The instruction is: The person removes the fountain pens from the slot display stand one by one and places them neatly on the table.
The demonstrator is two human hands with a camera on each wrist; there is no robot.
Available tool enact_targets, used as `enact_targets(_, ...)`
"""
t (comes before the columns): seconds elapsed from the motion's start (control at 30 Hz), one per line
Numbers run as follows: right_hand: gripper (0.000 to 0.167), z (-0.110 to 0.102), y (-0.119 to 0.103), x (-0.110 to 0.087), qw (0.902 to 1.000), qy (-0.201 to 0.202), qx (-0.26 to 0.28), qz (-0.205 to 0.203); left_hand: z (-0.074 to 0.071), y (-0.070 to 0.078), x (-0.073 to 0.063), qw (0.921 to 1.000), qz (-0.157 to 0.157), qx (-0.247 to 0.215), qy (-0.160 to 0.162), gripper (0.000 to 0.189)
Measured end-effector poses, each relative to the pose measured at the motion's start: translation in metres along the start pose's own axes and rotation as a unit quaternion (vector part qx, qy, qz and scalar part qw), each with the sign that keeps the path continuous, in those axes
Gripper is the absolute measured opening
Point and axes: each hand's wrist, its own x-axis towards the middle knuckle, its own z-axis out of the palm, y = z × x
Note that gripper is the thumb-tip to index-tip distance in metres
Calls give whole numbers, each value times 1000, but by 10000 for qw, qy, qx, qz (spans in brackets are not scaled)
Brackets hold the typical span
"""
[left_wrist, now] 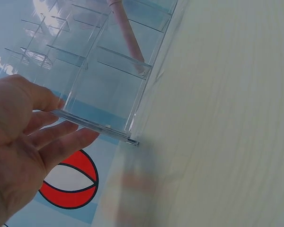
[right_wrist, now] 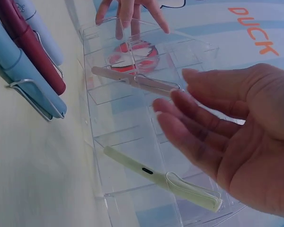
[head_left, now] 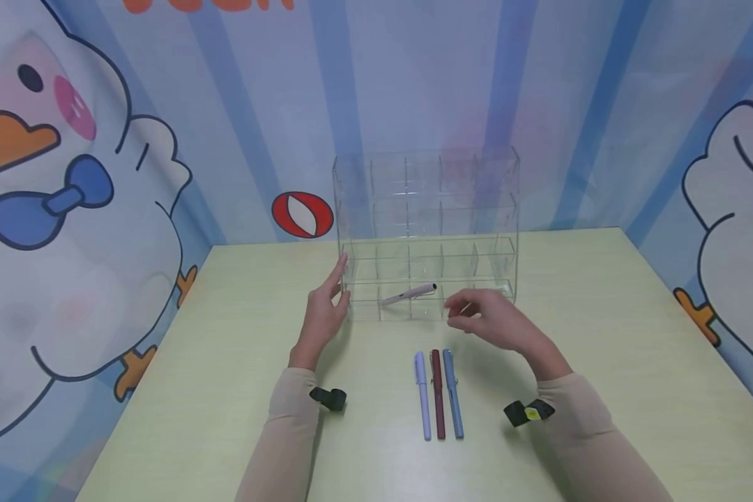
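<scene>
A clear acrylic pen rack (head_left: 425,268) with stepped compartments stands at the back of the table. My left hand (head_left: 326,312) holds the rack's left side wall, thumb and fingers on either side of its edge in the left wrist view. A pale pink pen (head_left: 409,294) leans in a lower compartment. My right hand (head_left: 494,317) hovers before the rack, right of that pen, fingers loosely bent with nothing in them. Below it, in the right wrist view, a pale green pen (right_wrist: 156,177) lies in another compartment.
In front of the rack, a lavender pen (head_left: 423,396), a dark red pen (head_left: 438,394) and a blue pen (head_left: 454,394) lie side by side on the pale table (head_left: 182,390). Behind stands a blue striped backdrop (head_left: 414,77) with cartoon ducks.
</scene>
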Motion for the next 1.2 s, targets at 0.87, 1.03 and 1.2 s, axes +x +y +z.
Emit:
enact_targets(0.87,22,-18,9,-3,9850,1592,90,-660,-1,-1,-1,10000,60,-16,1,78)
enact_targets(1.03,23,-19,10,-3,9847,1631,94,-611,-1,-3,-1,9999,123,-21,22,77)
enact_targets(1.2,25,-20,16,-2,9825,1791,-54,-509,0,-2,0,9999,120,-52,32,78)
